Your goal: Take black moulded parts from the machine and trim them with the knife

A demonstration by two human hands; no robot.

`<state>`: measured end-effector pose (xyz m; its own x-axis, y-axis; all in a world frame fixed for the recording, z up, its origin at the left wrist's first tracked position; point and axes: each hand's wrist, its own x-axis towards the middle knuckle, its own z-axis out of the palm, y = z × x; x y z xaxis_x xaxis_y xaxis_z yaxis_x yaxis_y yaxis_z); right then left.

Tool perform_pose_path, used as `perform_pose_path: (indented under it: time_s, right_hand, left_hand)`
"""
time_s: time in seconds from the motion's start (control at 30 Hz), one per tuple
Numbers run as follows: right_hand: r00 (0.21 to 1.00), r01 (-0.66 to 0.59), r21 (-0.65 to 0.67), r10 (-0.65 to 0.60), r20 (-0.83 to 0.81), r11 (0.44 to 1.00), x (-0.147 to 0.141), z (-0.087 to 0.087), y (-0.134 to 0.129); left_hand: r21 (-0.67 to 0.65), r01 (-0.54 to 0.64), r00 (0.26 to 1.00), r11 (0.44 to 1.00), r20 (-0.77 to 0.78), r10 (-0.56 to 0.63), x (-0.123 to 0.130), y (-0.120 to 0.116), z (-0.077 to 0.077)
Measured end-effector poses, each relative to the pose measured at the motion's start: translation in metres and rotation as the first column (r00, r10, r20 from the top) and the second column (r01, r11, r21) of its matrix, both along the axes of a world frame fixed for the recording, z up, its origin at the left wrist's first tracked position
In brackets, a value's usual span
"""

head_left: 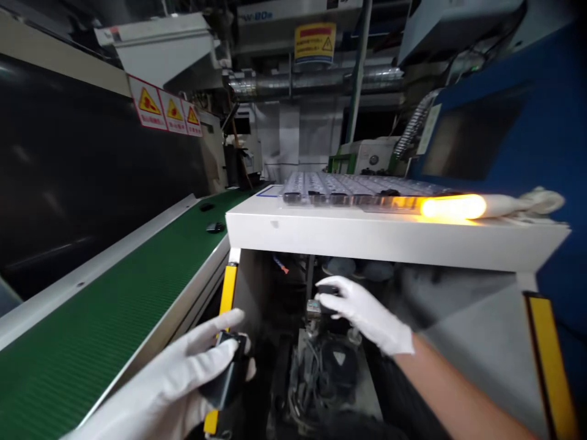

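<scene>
White gloves cover the left hand [183, 379] and right hand [362, 311]; the left holds a black part [227, 373]. At nine o'clock runs a green ribbed conveyor belt [101, 324]; at two o'clock an orange-yellow lamp [454, 206] glows on the white table [367, 235].

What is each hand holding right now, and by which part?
The left hand grips a small black part around its upper end. The right hand has its fingers on another black part under the white table; the hold is unclear.
</scene>
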<state>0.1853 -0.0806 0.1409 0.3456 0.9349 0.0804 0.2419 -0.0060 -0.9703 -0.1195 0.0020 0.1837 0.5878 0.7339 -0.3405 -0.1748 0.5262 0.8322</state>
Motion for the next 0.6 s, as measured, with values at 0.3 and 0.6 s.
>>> perform_pose_path:
  time_s: [0.3,0.6]
  right_hand:
    - [0.662,0.185,-0.279,0.091,0.744,0.942,0.137,-0.017,-0.042]
    - [0.399,0.052,-0.491,0.433,0.808,0.869,0.129,-0.012,0.001]
  left_hand:
    - [-0.235,0.272,0.951,0.933,0.216,-0.223,0.103,-0.044,-0.055]
    - [-0.131,-0.061,0.998,0.990,0.007,0.063,0.096,-0.035,-0.089]
